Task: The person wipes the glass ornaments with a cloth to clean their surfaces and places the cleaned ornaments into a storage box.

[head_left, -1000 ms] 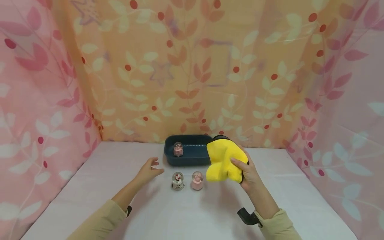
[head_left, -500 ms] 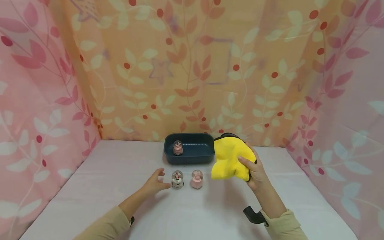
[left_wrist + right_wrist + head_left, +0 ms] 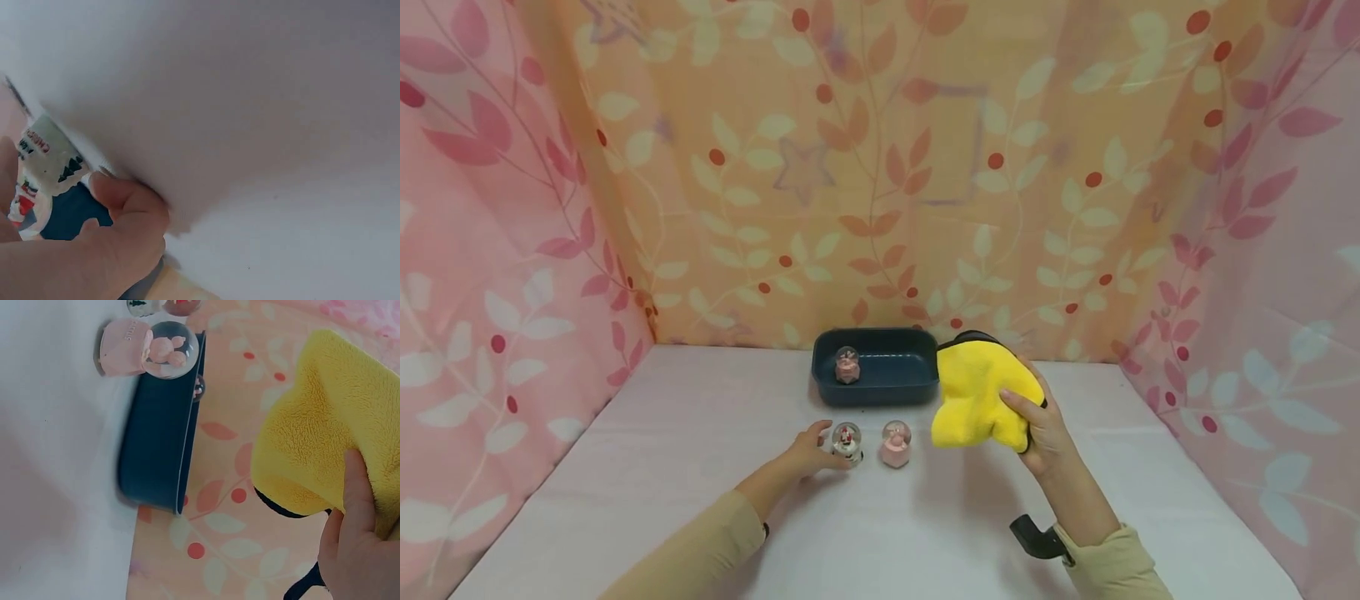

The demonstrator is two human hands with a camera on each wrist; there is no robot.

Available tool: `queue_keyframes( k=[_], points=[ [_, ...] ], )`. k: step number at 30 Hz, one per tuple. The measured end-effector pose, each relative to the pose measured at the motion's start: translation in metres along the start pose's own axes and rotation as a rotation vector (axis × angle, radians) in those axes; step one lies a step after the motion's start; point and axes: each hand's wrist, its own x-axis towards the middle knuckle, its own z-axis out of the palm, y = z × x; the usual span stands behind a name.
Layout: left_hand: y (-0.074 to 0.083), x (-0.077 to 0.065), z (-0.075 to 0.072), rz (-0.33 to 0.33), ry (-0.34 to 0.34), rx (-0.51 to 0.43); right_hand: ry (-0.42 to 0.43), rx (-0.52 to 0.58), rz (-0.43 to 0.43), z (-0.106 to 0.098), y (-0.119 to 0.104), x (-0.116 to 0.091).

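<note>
My left hand (image 3: pixel 811 454) is at a clear snow globe (image 3: pixel 847 443) with a Santa figure and a white base, standing upright on the table. Thumb and fingers lie on either side of this globe (image 3: pixel 53 159) in the left wrist view, seemingly touching it. My right hand (image 3: pixel 1043 429) holds a fluffy yellow cloth (image 3: pixel 981 392) with a dark edge, raised above the table; in the right wrist view the thumb lies across the cloth (image 3: pixel 312 425). Just right of the Santa globe stands a pink snow globe (image 3: pixel 896 444).
Behind the globes sits a dark blue rectangular tray (image 3: pixel 880 393), with another pink snow globe (image 3: pixel 847 367) at its left end. The white table (image 3: pixel 715 383) is bounded by patterned cloth walls, yellow at the back (image 3: pixel 880 208) and pink at the sides.
My left hand has moved right, from the tray's left side to the Santa snow globe. The right hand has shifted slightly right with the yellow cloth, uncovering the tray's right end.
</note>
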Motion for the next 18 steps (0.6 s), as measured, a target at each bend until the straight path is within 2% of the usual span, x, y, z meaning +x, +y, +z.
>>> queue_keyframes(
  k=[6,8,12,18],
  points=[
    [0.008,0.002,0.011,-0.016,0.078,0.216,-0.019,0.016,-0.031,-0.003,0.002,0.000],
    [0.009,0.002,0.015,-0.019,0.111,0.258,-0.027,0.019,-0.038,-0.003,0.003,0.000],
    [0.009,0.003,0.020,-0.030,0.160,0.274,-0.027,0.022,-0.041,-0.004,0.005,0.000],
    [0.007,0.001,0.023,-0.033,0.183,0.242,-0.022,0.012,-0.038,-0.006,0.006,0.001]
  ],
)
